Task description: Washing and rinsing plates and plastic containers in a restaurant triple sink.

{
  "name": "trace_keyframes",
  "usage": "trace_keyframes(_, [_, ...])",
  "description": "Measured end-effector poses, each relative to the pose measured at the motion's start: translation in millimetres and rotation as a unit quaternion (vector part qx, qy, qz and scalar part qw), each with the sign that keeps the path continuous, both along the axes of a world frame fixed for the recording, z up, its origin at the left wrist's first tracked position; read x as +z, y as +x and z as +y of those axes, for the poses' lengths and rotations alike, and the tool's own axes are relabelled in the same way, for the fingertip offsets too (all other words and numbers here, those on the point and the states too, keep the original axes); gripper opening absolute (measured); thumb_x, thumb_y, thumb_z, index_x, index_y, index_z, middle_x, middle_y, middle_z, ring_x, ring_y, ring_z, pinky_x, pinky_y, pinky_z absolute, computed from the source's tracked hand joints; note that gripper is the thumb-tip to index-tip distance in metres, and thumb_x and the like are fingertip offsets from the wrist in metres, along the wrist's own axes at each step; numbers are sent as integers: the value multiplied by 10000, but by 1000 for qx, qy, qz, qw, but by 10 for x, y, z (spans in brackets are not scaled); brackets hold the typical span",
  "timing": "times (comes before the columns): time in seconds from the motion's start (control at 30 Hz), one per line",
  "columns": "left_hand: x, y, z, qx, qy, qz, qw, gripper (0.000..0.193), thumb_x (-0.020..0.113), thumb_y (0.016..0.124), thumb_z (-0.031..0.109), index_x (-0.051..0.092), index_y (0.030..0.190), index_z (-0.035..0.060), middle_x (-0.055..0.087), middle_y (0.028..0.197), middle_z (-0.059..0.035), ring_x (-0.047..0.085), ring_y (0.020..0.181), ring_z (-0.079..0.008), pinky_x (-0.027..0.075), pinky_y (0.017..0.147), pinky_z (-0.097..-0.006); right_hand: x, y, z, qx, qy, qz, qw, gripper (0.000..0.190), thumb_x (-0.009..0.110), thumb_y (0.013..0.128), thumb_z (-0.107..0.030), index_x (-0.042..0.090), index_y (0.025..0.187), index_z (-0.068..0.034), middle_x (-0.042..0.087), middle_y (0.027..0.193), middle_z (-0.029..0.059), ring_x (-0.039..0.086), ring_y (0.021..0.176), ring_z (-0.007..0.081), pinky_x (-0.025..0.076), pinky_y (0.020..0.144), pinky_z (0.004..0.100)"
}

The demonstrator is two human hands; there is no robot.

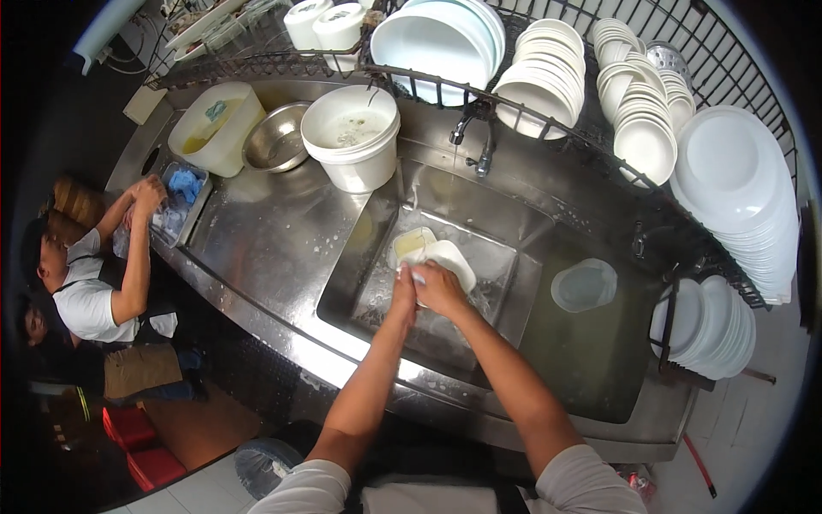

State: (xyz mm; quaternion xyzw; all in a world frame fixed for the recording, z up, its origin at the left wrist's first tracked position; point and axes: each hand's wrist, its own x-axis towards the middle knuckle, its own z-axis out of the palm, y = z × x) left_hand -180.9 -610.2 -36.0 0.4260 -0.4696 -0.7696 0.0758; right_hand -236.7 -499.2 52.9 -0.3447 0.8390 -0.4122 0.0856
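Note:
Over the left sink basin [443, 334], my left hand [403, 297] and my right hand [442, 288] meet. Their fingers close around a small pale item [419, 278], mostly hidden by the hands, so its kind is unclear. Directly behind my right hand is a white dish [459, 260]. A small rectangular container [414, 243] with something yellowish in it sits beside that dish, just beyond my fingertips. Above the basin, a thin stream of water runs from the faucet [457, 136].
Murky water fills the right basin [578, 366], where a translucent container [584, 286] floats. A white bucket [350, 154], steel bowl [279, 138] and plastic tub [218, 128] line the counter. Overhead, a wire rack [443, 93] carries bowls. At left, a person [96, 283] works over a tray [196, 209].

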Motion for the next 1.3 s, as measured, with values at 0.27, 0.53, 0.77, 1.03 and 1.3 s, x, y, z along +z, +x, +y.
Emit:
trace_keyframes(0.27, [241,165,-179,-177,-86,-94,976,454,663,875,232,555,1206,-59,665,1015,-155,650,881,-235,524,739,-407,-181,-432,359,-87,-234,-89,964,346,570,798,-63,600,1143,-64,528,1314,108,492,1225,262,413,1028,383])
trace_keyframes(0.53, [658,-100,100,-60,-59,-36,996,579,721,829,403,615,1149,-69,668,1052,-153,666,855,-217,525,738,-335,-429,375,-155,-262,-517,-626,522,388,374,984,-216,505,1302,-35,584,1244,110,572,1138,267,496,939,417])
trace_keyframes(0.77, [359,-5,-940,-212,-214,47,952,423,674,870,304,637,1025,-88,695,842,-154,689,805,-254,530,693,-373,437,256,-228,-269,-479,-365,752,409,475,891,-135,520,1286,-41,571,1255,110,522,1196,234,454,980,376])
trace_keyframes(1.03, [33,522,-1706,-146,-462,-98,869,447,547,920,322,613,961,-118,625,1044,-326,667,830,-423,520,752,-451,-152,-398,-278,-198,-279,-490,802,365,535,854,-144,617,1162,33,655,1022,82,623,897,181,491,817,287])
trace_keyframes(1.3, [693,605,-2315,67,-177,-100,977,543,424,985,408,596,897,-100,609,597,-126,643,508,-209,498,398,-326,-447,58,1098,-156,191,-168,954,363,601,819,-222,646,1153,-85,636,1156,177,647,918,367,508,832,433])
